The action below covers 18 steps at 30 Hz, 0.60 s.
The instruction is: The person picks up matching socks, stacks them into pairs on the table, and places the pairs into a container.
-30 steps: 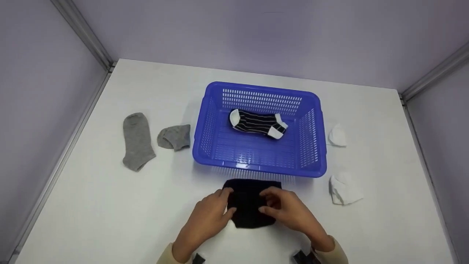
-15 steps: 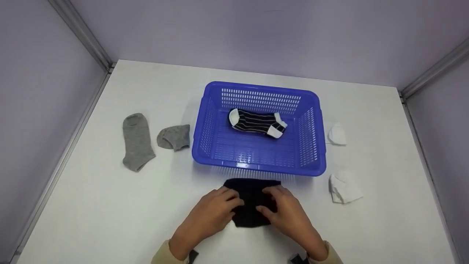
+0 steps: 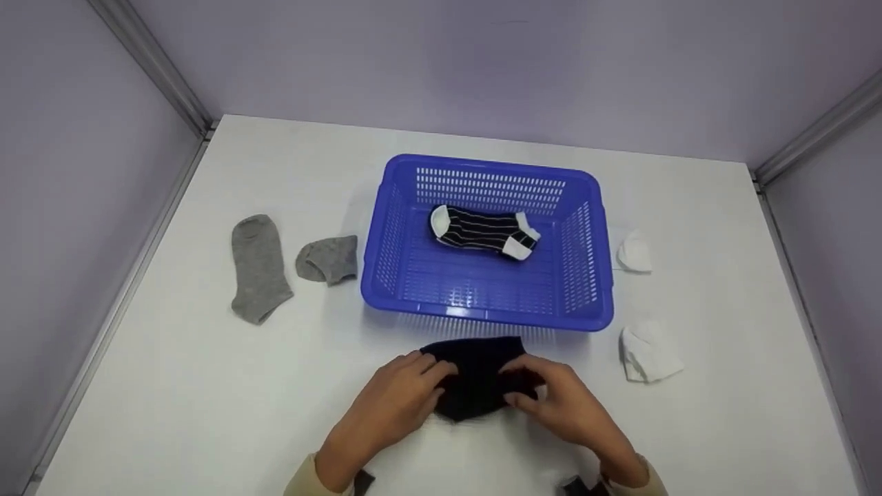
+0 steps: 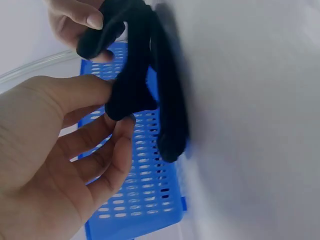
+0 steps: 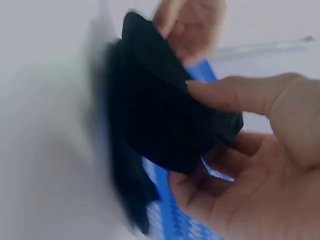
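Black socks [image 3: 475, 379] lie on the white table just in front of the blue basket, partly lifted and folded over. My left hand [image 3: 400, 393] pinches the left side of the upper black sock between thumb and fingers, as the left wrist view [image 4: 131, 95] confirms. Its right side is held between the thumb and fingers of my right hand [image 3: 565, 399]. Another black layer [image 4: 172, 115] hangs or lies beneath, close to the table. Whether the layers are separate socks is hard to tell in the dark fabric.
The blue basket [image 3: 482, 318] holds black-and-white striped socks [image 3: 482, 231]. Two grey socks [image 3: 258, 269] lie to its left, one of them bunched [image 3: 329, 260]. On the right are white socks [image 3: 649, 353], with a smaller white one [image 3: 634, 253] behind. Walls enclose the back and sides.
The black socks' right side has been raised and turned, and their outline is narrower at the front. My right hand has shifted slightly right; my left fingers have closed in on the fabric.
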{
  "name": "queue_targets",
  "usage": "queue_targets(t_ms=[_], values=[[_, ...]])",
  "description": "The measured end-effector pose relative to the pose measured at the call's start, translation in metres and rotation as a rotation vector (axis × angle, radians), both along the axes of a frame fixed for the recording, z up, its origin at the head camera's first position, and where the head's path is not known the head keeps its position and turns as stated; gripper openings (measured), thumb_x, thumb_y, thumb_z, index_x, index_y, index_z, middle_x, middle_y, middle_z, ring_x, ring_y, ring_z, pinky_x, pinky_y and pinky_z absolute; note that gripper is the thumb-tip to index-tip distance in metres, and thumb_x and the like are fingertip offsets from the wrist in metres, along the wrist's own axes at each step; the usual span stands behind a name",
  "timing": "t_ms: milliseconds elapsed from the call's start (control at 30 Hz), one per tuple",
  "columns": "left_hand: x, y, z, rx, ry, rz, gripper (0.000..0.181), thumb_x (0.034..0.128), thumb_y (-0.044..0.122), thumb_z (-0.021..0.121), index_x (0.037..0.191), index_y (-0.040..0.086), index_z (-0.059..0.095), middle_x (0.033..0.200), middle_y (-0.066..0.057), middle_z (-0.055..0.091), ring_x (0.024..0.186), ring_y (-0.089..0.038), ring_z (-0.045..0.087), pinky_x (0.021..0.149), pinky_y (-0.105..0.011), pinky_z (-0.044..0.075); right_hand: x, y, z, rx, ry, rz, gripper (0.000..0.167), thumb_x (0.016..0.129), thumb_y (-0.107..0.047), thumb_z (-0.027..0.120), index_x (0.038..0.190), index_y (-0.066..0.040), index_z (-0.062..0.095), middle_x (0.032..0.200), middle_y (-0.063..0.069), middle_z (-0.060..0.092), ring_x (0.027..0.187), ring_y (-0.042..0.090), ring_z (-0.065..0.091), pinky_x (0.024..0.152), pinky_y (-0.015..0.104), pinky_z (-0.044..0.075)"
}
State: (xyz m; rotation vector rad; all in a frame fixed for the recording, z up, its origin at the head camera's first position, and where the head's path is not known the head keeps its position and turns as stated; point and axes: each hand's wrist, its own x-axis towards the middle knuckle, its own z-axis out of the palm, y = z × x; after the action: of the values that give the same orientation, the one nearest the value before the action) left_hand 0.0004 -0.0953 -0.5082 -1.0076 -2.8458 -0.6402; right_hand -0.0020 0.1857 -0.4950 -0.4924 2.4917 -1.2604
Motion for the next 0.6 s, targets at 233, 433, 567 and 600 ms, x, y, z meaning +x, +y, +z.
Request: queue_targets(t_ms=[233,433,567,600], values=[[0.006,-0.004,0.001,-0.047,-0.023,0.032,0.023,0.0948,0.021,0.078,0.117,0.017,0.074,0.096,0.001,0.070,0.089,-0.016,0.065,0.077,-0.032,0.056,0.004,0.019,0.001,0.040,0.171,0.041,0.048,0.075,0.019,0.074,0.093,-0.025,0.073,0.102,-0.008,0.071,0.100,0.011,0.057,0.091,0.030,0.050],[0.006,-0.003,0.000,-0.094,-0.117,0.025,0.026,0.0950,0.025,0.078,0.118,0.014,0.074,0.098,0.000,0.071,0.090,-0.017,0.066,0.077,-0.032,0.056,0.009,0.035,0.003,0.172,0.096,0.175,0.027,0.084,-0.009,0.084,0.104,-0.025,0.077,0.119,-0.003,0.070,0.113,0.021,0.057,0.099,0.038,0.049],[0.004,-0.003,0.001,-0.063,-0.093,0.053,0.026,0.0957,0.024,0.078,0.118,0.012,0.073,0.100,-0.001,0.068,0.091,-0.015,0.064,0.079,-0.031,0.057,0.008,0.045,0.008,0.136,0.008,0.116,0.032,0.090,-0.039,0.083,0.112,-0.017,0.074,0.113,-0.003,0.072,0.106,0.019,0.065,0.091,0.035,0.055],[0.003,-0.002,0.001,-0.058,-0.081,0.061,0.026,0.0955,0.024,0.078,0.118,0.012,0.073,0.101,-0.001,0.067,0.092,-0.015,0.063,0.079,-0.031,0.057,0.007,0.044,0.008,0.133,-0.027,0.085,0.033,0.092,-0.041,0.081,0.111,-0.015,0.073,0.108,-0.002,0.073,0.100,0.017,0.066,0.086,0.033,0.056]])
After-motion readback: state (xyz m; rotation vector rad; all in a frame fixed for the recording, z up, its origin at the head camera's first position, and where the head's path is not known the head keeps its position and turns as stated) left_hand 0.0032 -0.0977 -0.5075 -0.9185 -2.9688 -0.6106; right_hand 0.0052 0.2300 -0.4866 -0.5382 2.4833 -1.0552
